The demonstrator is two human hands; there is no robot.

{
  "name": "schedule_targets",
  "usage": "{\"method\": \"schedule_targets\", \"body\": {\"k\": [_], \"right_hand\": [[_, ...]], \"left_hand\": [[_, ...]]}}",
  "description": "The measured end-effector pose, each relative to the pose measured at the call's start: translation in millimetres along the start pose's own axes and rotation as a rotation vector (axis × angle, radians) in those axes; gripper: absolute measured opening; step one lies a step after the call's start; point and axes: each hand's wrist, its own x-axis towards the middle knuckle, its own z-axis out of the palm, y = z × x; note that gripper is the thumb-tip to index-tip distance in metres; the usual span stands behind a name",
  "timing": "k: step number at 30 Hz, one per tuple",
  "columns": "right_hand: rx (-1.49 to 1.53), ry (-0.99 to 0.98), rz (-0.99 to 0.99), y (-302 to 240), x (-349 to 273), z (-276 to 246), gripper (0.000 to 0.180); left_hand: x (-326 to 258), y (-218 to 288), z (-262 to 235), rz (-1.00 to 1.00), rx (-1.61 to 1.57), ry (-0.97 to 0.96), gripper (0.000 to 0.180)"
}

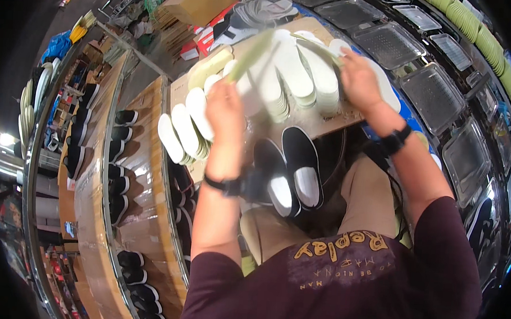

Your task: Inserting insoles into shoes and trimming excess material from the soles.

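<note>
My left hand [226, 106] is closed on the end of a thin pale-green insole [251, 56], which is smeared by motion. Opposite it, my right hand [361, 79] grips another thin insole [319, 48], seen nearly edge-on. Both are held above stacks of white insoles [297, 75] fanned out on a brown board [339, 121]. More stacked insoles [181, 124] stand by my left forearm. Between my forearms, close to my lap, is a pair of black slip-on shoes [297, 149] with white showing inside at the heels; the left one is partly behind my wrist strap.
On the left, long rack shelves [145, 171] carry rows of black shoes [120, 181]. To the right runs a line of dark metal-framed trays [435, 91]. Beyond the board lie a cardboard box [203, 3] and coiled pale cord [266, 7].
</note>
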Motion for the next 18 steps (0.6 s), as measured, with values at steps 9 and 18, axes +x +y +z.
{"method": "schedule_targets", "body": {"k": [9, 18], "right_hand": [[0.713, -0.363, 0.713, -61, -97, -158, 0.019], [0.456, -0.514, 0.087, -140, -140, -134, 0.021]], "left_hand": [[-126, 27, -229, -0.721, -0.535, 0.058, 0.01], [-185, 91, -185, -0.277, -0.32, -0.546, 0.005]]}}
